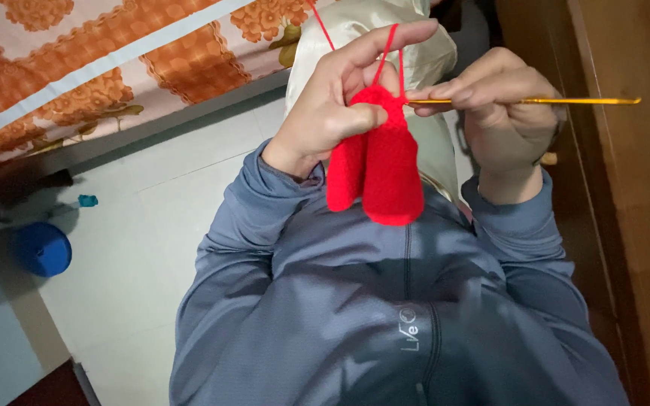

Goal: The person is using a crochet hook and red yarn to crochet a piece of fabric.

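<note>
My left hand (336, 98) pinches the top of a red crocheted piece (378, 169), which hangs down as two stuffed tube shapes in front of my grey-blue top. A strand of red yarn (387, 46) runs over my raised left forefinger. My right hand (502, 113) grips a thin yellow crochet hook (558, 101) held level, its tip at the top edge of the red piece. Both hands are close together at chest height.
An orange flowered bedspread (92, 68) hangs at the upper left above a pale tiled floor (137, 248). A blue round object (43, 249) and a small teal object (88, 201) lie on the floor at left. A brown wooden panel (633, 188) stands at right.
</note>
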